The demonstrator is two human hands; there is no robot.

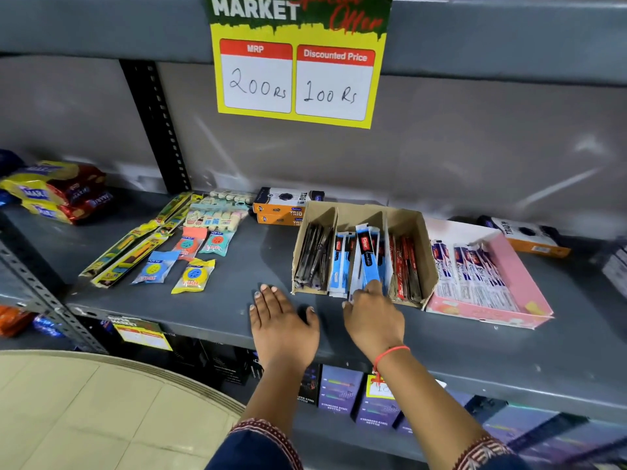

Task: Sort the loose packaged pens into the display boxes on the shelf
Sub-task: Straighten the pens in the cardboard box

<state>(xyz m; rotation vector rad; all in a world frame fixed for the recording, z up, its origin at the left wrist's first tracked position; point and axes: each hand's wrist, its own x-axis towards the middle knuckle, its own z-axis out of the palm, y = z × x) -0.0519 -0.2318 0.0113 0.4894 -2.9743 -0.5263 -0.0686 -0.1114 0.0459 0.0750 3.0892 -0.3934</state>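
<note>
A brown cardboard display box (412, 222) with three compartments stands on the grey shelf (237, 300). Black pen packs (314, 256) fill its left slot, blue packs (341, 262) the middle, red packs (405, 266) the right. My right hand (371, 317) pinches the near end of one blue packaged pen (368, 252), which lies tilted over the middle slot. My left hand (281, 320) rests flat and empty on the shelf just left of the box. A pink display box (519, 276) with white-and-blue pen packs (475, 266) sits to the right.
Erasers, sharpener packs (193, 274) and long yellow packs (135, 245) lie on the shelf's left part. Orange-and-black boxes (285, 206) stand behind the cardboard box, another (529, 235) at the far right. Biscuit packs (57, 191) lie far left. A price sign (298, 62) hangs above.
</note>
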